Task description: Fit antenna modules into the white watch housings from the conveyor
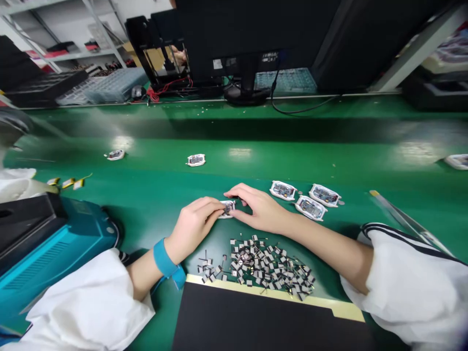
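My left hand (193,224) and my right hand (258,207) meet over a small white-framed circuit piece (227,208) lying on the green belt (234,161). Both hands pinch it from either side with fingers curled, the left one wearing a blue wrist strap (165,259). Just in front of my hands lies a pile of several tiny grey parts with thin leads (256,265). To the right of my right hand sit three more white-framed pieces (305,199) in a cluster.
Two lone white pieces (196,160) (116,155) lie farther out on the belt, another at the right edge (458,161). A teal machine (47,243) stands at left, a black mat (263,321) at the near edge, a monitor stand (246,90) behind the belt.
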The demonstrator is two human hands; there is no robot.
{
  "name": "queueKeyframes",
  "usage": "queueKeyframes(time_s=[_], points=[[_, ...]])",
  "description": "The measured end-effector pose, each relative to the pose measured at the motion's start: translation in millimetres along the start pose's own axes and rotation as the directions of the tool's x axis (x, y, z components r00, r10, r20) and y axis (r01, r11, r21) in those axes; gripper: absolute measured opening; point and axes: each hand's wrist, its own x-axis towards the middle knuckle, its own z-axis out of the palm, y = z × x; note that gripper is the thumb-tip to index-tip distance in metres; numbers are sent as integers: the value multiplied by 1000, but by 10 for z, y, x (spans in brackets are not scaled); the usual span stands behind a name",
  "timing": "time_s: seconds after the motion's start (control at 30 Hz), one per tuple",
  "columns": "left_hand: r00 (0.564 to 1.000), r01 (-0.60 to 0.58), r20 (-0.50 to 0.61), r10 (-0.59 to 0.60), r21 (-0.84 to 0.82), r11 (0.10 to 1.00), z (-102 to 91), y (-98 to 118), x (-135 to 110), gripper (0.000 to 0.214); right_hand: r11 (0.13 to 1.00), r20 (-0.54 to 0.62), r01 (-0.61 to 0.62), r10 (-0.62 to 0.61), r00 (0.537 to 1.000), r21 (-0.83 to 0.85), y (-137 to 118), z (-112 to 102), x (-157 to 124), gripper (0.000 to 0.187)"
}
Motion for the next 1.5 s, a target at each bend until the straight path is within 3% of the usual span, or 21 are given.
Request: queueKeyframes(time_s=[0.07, 0.37, 0.6, 1.5], points=[[999, -31, 32, 30, 30, 999, -4, -15, 15, 13, 1000, 29, 26, -26, 999, -12, 2, -5, -4, 40], [977, -195, 124, 171, 208, 959, -17, -41, 19, 16, 1000, 43, 25, -24, 999, -19, 39, 38, 4, 37], [969, -221, 171, 177, 284, 933, -33, 21, 44, 17, 999, 46, 33, -33, 998, -1, 36, 13, -3, 36], [976, -195, 148, 159, 276, 941, 1, 3, 32, 20, 998, 21, 57, -57, 998, -12, 66, 31, -11, 37]])
